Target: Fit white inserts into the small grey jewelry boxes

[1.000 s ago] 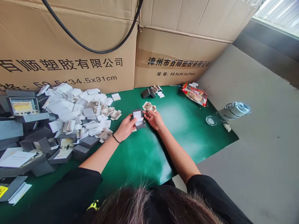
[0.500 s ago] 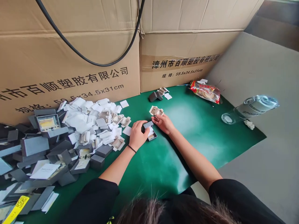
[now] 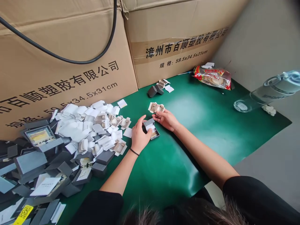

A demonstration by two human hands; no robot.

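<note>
A small grey hinged box [image 3: 152,128] lies open on the green mat [image 3: 187,125], its beige insert showing. My left hand [image 3: 138,135] curls round its left side with thumb and fingers on the lid. My right hand [image 3: 167,119] rests just right of the box, its fingers bent and touching the lid's upper edge. A beige and white card insert [image 3: 156,107] lies on the mat just beyond my right hand.
A heap of white cards and beige inserts [image 3: 93,122] spreads to the left, with a pile of grey boxes [image 3: 42,162] nearer me. Large cartons [image 3: 70,62] wall the back. Two grey boxes [image 3: 155,90], a snack bag [image 3: 213,77] and a clear bottle [image 3: 264,92] lie farther right.
The box has come down from my raised hands onto the mat. Its lid has been tipped partly over the base. The view has shifted right and down.
</note>
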